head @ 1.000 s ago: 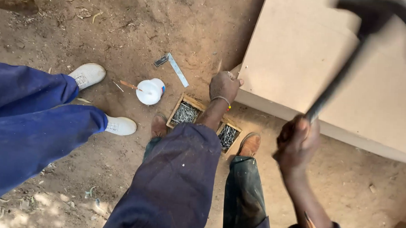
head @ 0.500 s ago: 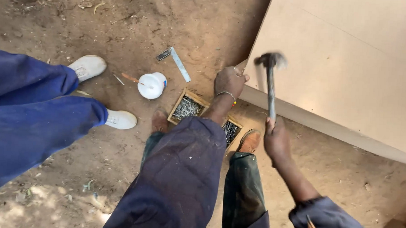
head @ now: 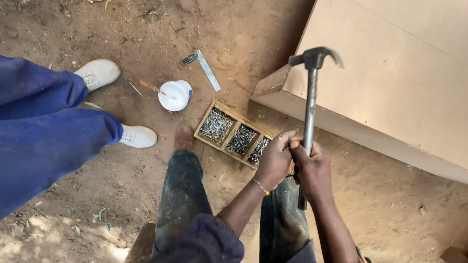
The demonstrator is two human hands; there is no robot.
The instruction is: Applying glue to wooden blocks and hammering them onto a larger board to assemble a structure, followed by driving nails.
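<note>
My right hand [head: 313, 169] grips the metal shaft of a claw hammer [head: 311, 92], which stands upright with its dark head near the edge of a large tan board box [head: 401, 85]. Next to the right hand, my left hand [head: 275, 159] has its fingertips pinched together by the hammer shaft; something small may be in them, too small to tell. Below both hands, on the dirt by my feet, lies a wooden tray [head: 235, 133] of nails with three compartments.
Another person's blue trouser legs [head: 37, 124] and white shoes [head: 135, 136] stand at the left. A white round container [head: 175, 94] and a metal try square [head: 205, 68] lie on the dirt beyond the nail tray. My dark trouser legs [head: 182, 197] fill the bottom centre.
The hammer came down from a raised swing to upright in front of me. My left hand left the board's corner and moved back beside my right hand.
</note>
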